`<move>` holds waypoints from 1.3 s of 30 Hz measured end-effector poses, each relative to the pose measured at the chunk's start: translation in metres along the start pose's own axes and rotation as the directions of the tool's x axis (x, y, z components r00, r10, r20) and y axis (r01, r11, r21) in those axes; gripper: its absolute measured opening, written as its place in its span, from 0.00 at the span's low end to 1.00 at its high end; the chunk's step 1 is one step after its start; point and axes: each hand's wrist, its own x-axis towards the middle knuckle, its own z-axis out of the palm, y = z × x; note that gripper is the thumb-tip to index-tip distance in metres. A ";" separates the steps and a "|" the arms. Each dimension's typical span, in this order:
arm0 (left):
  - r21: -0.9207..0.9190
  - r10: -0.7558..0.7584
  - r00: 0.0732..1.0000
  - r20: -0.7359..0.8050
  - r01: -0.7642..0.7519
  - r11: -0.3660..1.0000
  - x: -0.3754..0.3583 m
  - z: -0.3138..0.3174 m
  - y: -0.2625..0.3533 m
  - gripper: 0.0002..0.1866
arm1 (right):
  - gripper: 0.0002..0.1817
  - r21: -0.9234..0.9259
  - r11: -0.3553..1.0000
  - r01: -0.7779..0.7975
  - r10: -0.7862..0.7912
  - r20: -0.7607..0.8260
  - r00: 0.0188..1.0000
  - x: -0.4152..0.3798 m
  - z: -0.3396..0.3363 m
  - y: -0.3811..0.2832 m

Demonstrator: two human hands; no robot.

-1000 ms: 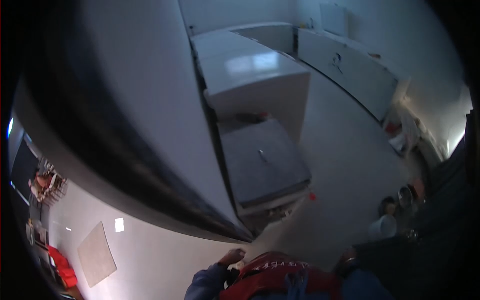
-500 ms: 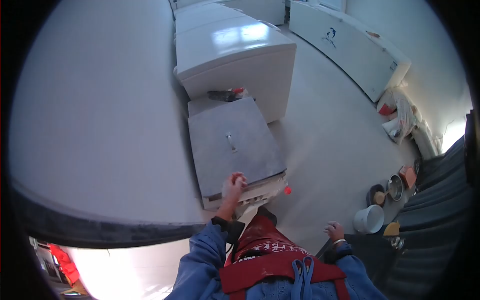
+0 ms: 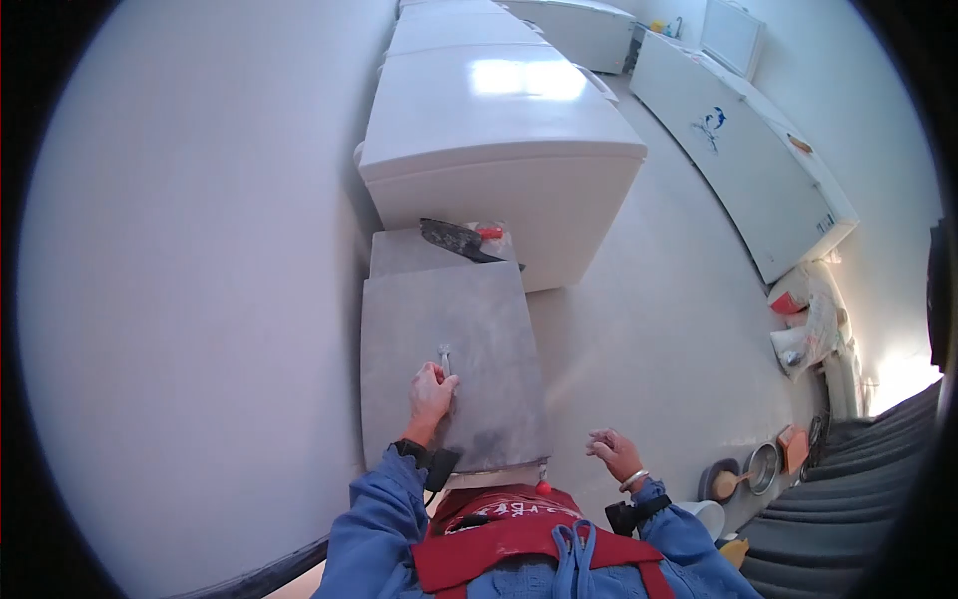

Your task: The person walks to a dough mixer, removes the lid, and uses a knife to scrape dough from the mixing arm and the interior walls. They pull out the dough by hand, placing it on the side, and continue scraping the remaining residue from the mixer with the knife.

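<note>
On the flat grey rectangular lid (image 3: 494, 379), lying level near a glossy white chest freezer (image 3: 499, 125): gripping the small silvery metal handle (image 3: 445, 356) with curled left hand (image 3: 432, 394). Likely stiff, fairly heavy; best taken there. Holding right hand (image 3: 617, 455) empty, loosely bent.

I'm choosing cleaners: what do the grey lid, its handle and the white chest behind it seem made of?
Grey lid: probably metal, dull, from its cloudy, smeared surface.
Handle: likely metal, from its silvery finish; partly covered.
White chest: perhaps painted metal or plastic, glossy, since its top reflects a bright patch.
</note>
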 end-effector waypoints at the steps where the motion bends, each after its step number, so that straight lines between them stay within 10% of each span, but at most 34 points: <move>1: -0.002 -0.012 1.000 -0.011 0.012 1.000 0.004 0.001 -0.002 0.13 | 0.14 -0.047 0.999 -0.015 0.018 0.062 0.998 0.012 0.000 -0.007; 9: -0.116 -0.103 0.985 -0.140 0.087 0.989 -0.013 -0.020 0.034 0.12 | 0.18 0.048 0.996 -0.078 0.055 0.367 0.929 0.100 0.001 -0.055; 11: -0.113 -0.139 0.975 -0.175 0.120 0.986 -0.019 -0.029 0.056 0.11 | 0.22 0.402 0.807 -0.432 0.151 0.567 0.810 0.115 0.005 -0.078; 15: -0.096 -0.180 0.960 -0.216 0.163 0.982 -0.029 -0.033 0.099 0.12 | 0.26 0.397 0.746 -0.535 -0.001 0.804 0.594 0.141 0.006 -0.112; 22: -0.219 -0.185 0.938 -0.293 0.123 0.968 -0.055 -0.043 0.169 0.10 | 0.27 0.429 0.727 -0.537 -0.044 0.809 0.587 0.155 -0.021 -0.171; 26: -0.006 -0.006 0.692 -0.722 0.002 1.000 -0.104 -0.068 0.184 0.08 | 0.20 0.580 0.663 -0.474 -0.160 0.728 0.666 0.199 -0.048 -0.158; 33: -0.332 -0.351 0.540 -0.765 0.136 0.933 -0.229 -0.030 0.116 0.06 | 0.13 0.739 0.660 -0.134 -0.308 0.429 0.850 0.284 -0.089 -0.233; 39: -0.523 -0.597 0.531 -0.601 0.303 0.797 -0.284 0.049 0.095 0.07 | 0.13 0.786 0.587 -0.195 -0.360 0.469 0.807 0.375 -0.091 -0.278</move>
